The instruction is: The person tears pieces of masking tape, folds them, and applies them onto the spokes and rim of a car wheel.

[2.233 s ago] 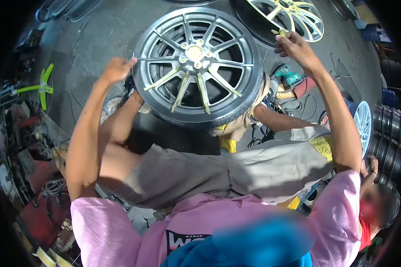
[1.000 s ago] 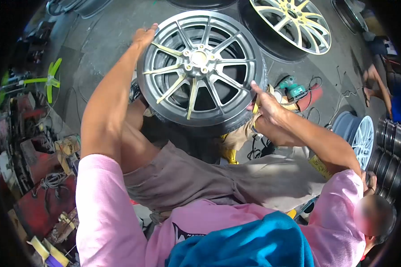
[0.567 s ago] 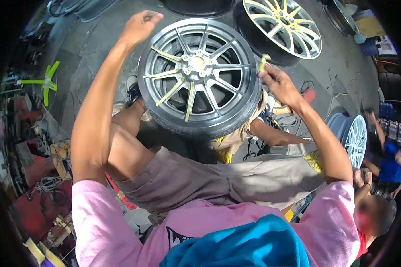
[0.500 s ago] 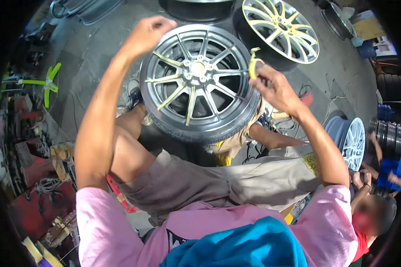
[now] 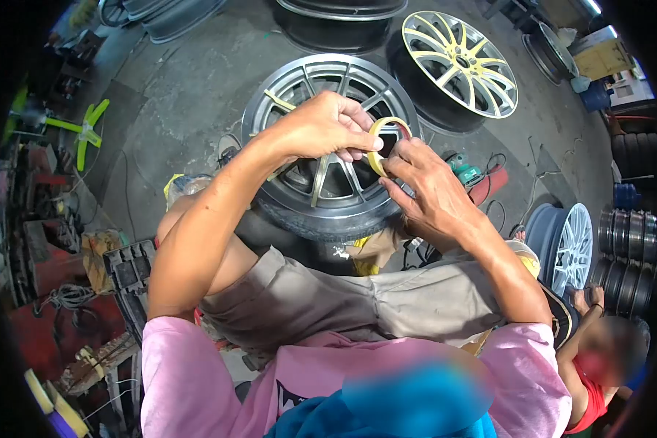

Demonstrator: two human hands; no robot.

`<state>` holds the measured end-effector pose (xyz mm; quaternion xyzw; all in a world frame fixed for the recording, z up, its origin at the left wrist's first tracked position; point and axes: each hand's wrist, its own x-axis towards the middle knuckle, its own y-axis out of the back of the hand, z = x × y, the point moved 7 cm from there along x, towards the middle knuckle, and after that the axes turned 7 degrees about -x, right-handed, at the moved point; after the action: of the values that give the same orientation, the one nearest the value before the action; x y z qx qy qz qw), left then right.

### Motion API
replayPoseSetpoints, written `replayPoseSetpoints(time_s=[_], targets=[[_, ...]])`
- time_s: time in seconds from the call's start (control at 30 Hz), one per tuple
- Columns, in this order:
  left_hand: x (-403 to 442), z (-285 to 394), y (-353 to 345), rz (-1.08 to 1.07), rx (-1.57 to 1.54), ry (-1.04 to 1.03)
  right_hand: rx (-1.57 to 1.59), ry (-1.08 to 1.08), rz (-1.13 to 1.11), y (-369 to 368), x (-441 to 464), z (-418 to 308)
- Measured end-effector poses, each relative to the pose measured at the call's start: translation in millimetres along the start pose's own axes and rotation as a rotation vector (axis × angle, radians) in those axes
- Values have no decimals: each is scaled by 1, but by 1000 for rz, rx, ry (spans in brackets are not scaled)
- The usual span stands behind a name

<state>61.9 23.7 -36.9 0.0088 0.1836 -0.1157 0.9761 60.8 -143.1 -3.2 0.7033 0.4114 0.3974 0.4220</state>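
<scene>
A roll of yellow masking tape (image 5: 375,162) is held upright over the wheel. My right hand (image 5: 429,175) grips the roll from its right side, fingers curled over the rim. On its left side, my left hand (image 5: 327,125) has thumb and fingers pinched at the edge of the tape; a loose end cannot be made out. Beneath both hands lies a grey multi-spoke wheel (image 5: 253,109) with a tyre (image 5: 328,231) around its lower edge. Strips of yellow tape (image 5: 318,181) run along some left and lower spokes. My hands hide the hub and several spokes.
A second wheel (image 5: 461,62) with yellow-taped spokes stands behind on the right. Another rim (image 5: 343,11) lies at the back. A silver wheel (image 5: 573,244) is at right, near a person in red (image 5: 591,390). A green power tool (image 5: 466,171) rests on the floor.
My left hand has moved right and down from the wheel's upper left to the tape roll. My right hand has shifted slightly left and down with the roll; the hands now meet.
</scene>
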Motion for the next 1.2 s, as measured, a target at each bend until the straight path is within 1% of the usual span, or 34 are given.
replayPoseSetpoints(time_s=[0.03, 0.07, 0.1, 0.13, 0.17, 0.2, 0.23, 0.27, 0.33, 0.37, 0.4, 0.43, 0.47, 0.5, 0.53, 0.57, 0.6, 0.63, 0.67, 0.77, 0.87, 0.93, 0.97, 1.0, 1.07, 1.1, 1.13, 1.17, 1.2], targets=[[1, -2, -1, -3, -2, 4, 19, 31, 66, -1, -3, 3], [2, -2, -2, 0, 12, -36, 23, 25, 65, 1, -5, 6], [3, -1, -2, 2, 26, -77, 41, -16, 167, 13, -7, 11], [3, -3, -3, -4, 25, -70, 58, -58, 268, 25, -8, 17], [-1, 6, -7, -19, 124, -176, -9, -136, 355, 35, -11, 24], [-4, 15, -14, -35, 223, -282, 28, -275, 373, 43, -12, 28], [-7, 18, -21, -30, 287, -276, 99, -303, 347, 39, -15, 34], [-7, 17, -29, -56, 258, -313, 171, -335, 321, 33, -19, 40], [-4, 13, -40, -100, 269, -326, 373, -355, 28, 3, -31, 50], [-2, 7, -42, -104, 298, -278, 381, -376, 37, 0, -35, 47], [-1, 4, -43, -106, 290, -271, 389, -394, 41, -5, -39, 42], [3, -3, -44, -156, 203, -217, 486, -433, 106, -14, -47, 40], [5, -11, -44, -201, 117, -162, 417, -431, 105, -21, -54, 38], [10, -22, -41, -216, 122, -91, 403, -404, 143, -25, -58, 33], [12, -30, -41, -279, 48, -60, 393, -379, 181, -30, -63, 27], [13, -36, -40, -278, 64, -16, 343, -373, 186, -36, -69, 24], [13, -40, -41, -283, 80, 28, 358, -380, 178, -39, -73, 23], [13, -47, -41, -269, 57, 128, 367, -373, 193, -38, -76, 21], [13, -48, -43, -267, 6, 155, 373, -364, 208, -37, -78, 21], [18, -58, -44, -249, -9, 131, 348, -387, 214, -42, -84, 20], [20, -74, -40, -223, 49, 152, 367, -449, 199, -53, -88, 12], [26, -97, -44, -212, 167, 194, 513, -542, 44, -80, -97, 7], [30, -108, -50, -224, 278, 192, 684, -637, 44, -100, -104, 4], [32, -120, -57, -239, 393, 260, 870, -819, -74, -134, -120, 7], [44, -141, -75, -249, 736, -50, 888, -878, -169, -160, -132, 5], [46, -147, -81, -253, 732, -51, 903, -877, -163, -173, -137, 8], [50, -156, -84, -226, 729, 4, 900, -884, -165, -181, -141, 14], [53, -161, -86, -197, 727, 55, 938, -911, -214, -190, -144, 19], [55, -162, -89, -198, 724, 48, 975, -936, -263, -200, -147, 24]])
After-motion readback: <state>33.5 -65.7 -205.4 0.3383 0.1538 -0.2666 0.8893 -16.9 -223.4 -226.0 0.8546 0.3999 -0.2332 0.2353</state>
